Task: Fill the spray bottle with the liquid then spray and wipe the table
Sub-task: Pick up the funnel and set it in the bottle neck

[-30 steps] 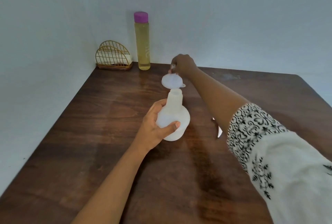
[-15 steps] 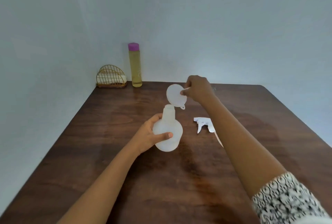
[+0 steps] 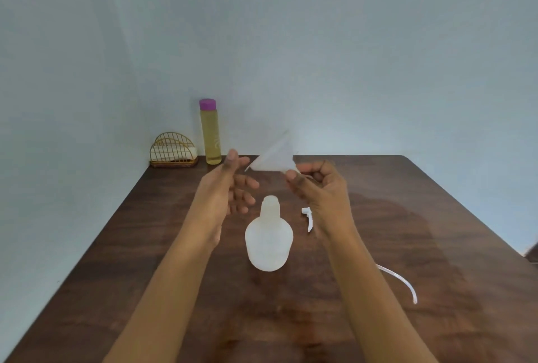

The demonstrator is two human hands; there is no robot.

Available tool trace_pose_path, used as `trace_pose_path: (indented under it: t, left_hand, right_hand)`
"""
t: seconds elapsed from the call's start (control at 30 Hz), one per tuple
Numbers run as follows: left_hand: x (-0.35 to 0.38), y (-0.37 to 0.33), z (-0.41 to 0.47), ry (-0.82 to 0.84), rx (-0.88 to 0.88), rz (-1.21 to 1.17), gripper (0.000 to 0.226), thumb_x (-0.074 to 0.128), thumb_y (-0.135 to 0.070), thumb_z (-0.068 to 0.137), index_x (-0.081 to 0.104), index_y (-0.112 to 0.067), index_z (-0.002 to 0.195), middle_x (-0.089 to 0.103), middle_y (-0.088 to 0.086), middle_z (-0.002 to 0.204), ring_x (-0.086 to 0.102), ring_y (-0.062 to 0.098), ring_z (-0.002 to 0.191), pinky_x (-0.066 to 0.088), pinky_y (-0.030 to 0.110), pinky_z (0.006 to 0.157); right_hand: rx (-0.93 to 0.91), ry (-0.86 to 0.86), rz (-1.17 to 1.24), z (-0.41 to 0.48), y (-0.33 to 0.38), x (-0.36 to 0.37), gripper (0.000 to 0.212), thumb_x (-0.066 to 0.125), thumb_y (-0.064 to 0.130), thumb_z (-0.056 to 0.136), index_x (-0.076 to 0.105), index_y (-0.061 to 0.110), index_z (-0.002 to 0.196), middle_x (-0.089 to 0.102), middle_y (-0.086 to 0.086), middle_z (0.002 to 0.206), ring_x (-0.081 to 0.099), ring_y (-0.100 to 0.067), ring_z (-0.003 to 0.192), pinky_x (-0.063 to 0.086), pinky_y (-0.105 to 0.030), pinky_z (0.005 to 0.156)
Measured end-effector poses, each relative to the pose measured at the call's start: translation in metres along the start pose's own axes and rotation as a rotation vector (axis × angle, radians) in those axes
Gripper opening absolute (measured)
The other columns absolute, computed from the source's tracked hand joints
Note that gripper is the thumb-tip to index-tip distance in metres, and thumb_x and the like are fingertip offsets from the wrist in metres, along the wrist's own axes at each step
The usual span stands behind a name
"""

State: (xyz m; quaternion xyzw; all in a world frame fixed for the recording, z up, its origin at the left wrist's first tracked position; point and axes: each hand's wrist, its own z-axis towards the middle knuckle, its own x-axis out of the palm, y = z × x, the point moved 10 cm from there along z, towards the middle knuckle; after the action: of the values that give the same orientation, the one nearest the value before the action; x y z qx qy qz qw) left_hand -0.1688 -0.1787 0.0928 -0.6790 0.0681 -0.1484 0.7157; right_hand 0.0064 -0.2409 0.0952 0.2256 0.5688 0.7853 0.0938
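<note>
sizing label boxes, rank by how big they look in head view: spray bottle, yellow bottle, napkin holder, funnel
1. spray bottle
2. yellow bottle and napkin holder, about alike
3. funnel, blurred, nearer, so unsure

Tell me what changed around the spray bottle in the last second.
The left hand let go of the spray bottle and lifted, fingers open. The right hand raised the funnel away from the bottle's neck, pinching its spout. Unchanged: bottle upright and uncapped, sprayer head lying on the table, yellow liquid bottle capped.
</note>
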Motion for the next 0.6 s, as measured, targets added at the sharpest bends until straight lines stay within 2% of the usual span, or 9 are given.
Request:
trace_pose_path:
  t: [0.07, 0.17, 0.27, 0.43, 0.53, 0.6]
  left_hand:
    - [0.0, -0.007, 0.002, 0.009, -0.062, -0.142, 0.036, 0.049, -0.044, 0.093, 0.066, -0.017, 0.108, 0.062, 0.001, 0.07, 0.053, 0.011, 0.049, 0.042, 0.024, 0.043]
    - [-0.002, -0.01, 0.006, 0.047, -0.126, -0.251, 0.021, 0.055, -0.019, 0.093, 0.068, -0.013, 0.108, 0.059, -0.002, 0.07, 0.052, 0.007, 0.045, 0.044, 0.019, 0.039]
    - [-0.004, -0.007, 0.006, 0.053, -0.17, -0.29, 0.02, 0.059, -0.015, 0.09, 0.071, -0.013, 0.107, 0.061, -0.003, 0.069, 0.055, 0.005, 0.046, 0.047, 0.017, 0.04]
    - [-0.012, -0.016, 0.01, 0.0, -0.143, -0.285, 0.013, 0.06, -0.008, 0.088, 0.07, -0.009, 0.096, 0.067, -0.001, 0.059, 0.059, 0.004, 0.043, 0.05, 0.016, 0.041]
    - [-0.016, -0.027, 0.013, 0.001, -0.109, -0.245, 0.012, 0.061, -0.005, 0.087, 0.07, -0.006, 0.093, 0.068, 0.002, 0.057, 0.061, 0.005, 0.045, 0.053, 0.016, 0.044]
    - [-0.015, -0.034, 0.016, 0.018, -0.094, -0.196, 0.011, 0.061, -0.005, 0.087, 0.07, -0.006, 0.093, 0.068, 0.003, 0.057, 0.062, 0.005, 0.045, 0.053, 0.017, 0.044]
  right_hand:
    - [-0.004, 0.064, 0.031, 0.001, 0.0, 0.012, 0.017, 0.075, 0.008, 0.076, 0.061, 0.013, 0.086, 0.07, 0.0, 0.081, 0.068, -0.017, 0.082, 0.053, -0.028, 0.074]
    - [-0.033, 0.126, 0.044, 0.004, 0.005, 0.018, 0.026, 0.076, 0.006, 0.072, 0.063, 0.013, 0.093, 0.069, 0.004, 0.083, 0.066, -0.012, 0.081, 0.053, -0.027, 0.077]
    - [-0.044, 0.193, 0.03, 0.004, 0.007, 0.021, 0.038, 0.078, 0.009, 0.066, 0.062, 0.014, 0.1, 0.07, 0.001, 0.089, 0.066, -0.013, 0.086, 0.053, -0.027, 0.08]
    - [-0.022, 0.31, -0.137, 0.009, 0.006, 0.029, 0.039, 0.073, 0.003, 0.077, 0.061, 0.014, 0.112, 0.069, -0.005, 0.099, 0.065, -0.015, 0.095, 0.052, -0.026, 0.082]
    - [0.001, 0.399, -0.149, 0.008, 0.017, 0.035, 0.056, 0.07, 0.004, 0.079, 0.05, 0.017, 0.129, 0.067, -0.008, 0.114, 0.064, -0.014, 0.105, 0.051, -0.022, 0.082]
    - [-0.012, 0.43, -0.121, 0.009, 0.03, 0.034, 0.063, 0.066, 0.001, 0.081, 0.043, 0.022, 0.136, 0.065, -0.006, 0.12, 0.064, -0.01, 0.105, 0.051, -0.019, 0.079]
